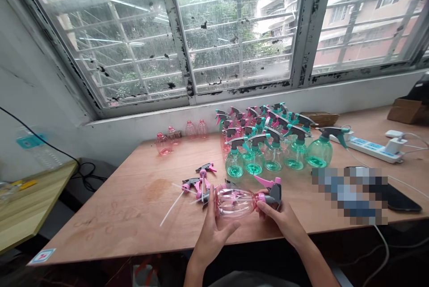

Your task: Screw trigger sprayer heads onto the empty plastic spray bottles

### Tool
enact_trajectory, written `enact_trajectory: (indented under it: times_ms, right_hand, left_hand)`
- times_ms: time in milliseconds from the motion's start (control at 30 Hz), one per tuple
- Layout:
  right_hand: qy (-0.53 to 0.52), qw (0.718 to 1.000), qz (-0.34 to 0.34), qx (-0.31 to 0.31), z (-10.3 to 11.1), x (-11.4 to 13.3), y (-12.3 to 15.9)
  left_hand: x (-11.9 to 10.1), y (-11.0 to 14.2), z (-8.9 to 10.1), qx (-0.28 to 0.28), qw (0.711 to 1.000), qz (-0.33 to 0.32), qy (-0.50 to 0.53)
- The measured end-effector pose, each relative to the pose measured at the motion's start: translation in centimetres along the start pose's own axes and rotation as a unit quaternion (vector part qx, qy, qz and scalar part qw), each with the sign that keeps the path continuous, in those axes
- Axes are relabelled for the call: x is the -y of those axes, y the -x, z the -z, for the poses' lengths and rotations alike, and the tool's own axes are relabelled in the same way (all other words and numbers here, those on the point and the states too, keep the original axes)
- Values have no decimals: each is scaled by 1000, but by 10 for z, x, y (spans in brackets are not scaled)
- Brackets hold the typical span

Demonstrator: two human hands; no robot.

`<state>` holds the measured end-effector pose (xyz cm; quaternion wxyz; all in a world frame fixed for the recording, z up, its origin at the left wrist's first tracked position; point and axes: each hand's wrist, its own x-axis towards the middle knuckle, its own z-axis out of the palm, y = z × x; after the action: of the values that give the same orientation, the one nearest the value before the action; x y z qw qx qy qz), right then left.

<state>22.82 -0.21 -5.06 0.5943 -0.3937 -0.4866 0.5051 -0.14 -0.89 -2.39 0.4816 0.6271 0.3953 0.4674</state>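
A clear pink spray bottle (236,202) lies sideways between my hands above the front of the table. My left hand (214,229) cups its base end, fingers behind it and thumb below. At the neck, my right hand (276,215) grips the pink collar of the black-and-pink spray head (273,193), which sits on the bottle's mouth. Just left of my left hand lie several loose spray heads (192,183) with white dip tubes. Behind the held bottle stand green spray bottles (254,162) with heads on, with pink ones among the rows at the back.
Several pink bottles without heads (164,144) stand at the back left near the window wall. On the right are a white power strip (372,147), a dark phone (402,197) and a blurred-out patch. A lower wooden table (63,184) adjoins at left.
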Motion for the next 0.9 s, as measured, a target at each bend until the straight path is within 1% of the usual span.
enact_trajectory:
  times_ms: [67,133,200,367,567,800,900]
  right_hand:
    - [1,1000,-6,4,0,0,1]
    - [-1,1000,-8,4,0,0,1]
    - [-4,1000,-7,2,0,0,0]
    - [-17,1000,1,-9,0,-4,-2]
    - [-31,999,7,-15,-1,-3,-1]
    - [-2,1000,-8,8,-1,2,1]
    - [-5,1000,-8,-2,-1,2,0]
  left_hand:
    - [-2,-1,-1,4,1000,1,31]
    - [-2,-2,-1,3,999,1,38]
    - [-2,-2,-1,-4,1000,1,18]
    - [0,-1,0,1,1000,-3,-13]
    - [2,0,-1,-18,999,-3,-42]
    - [-5,1,-3,-12,999,15,32]
    - [-1,-1,-2,2,1000,18,15]
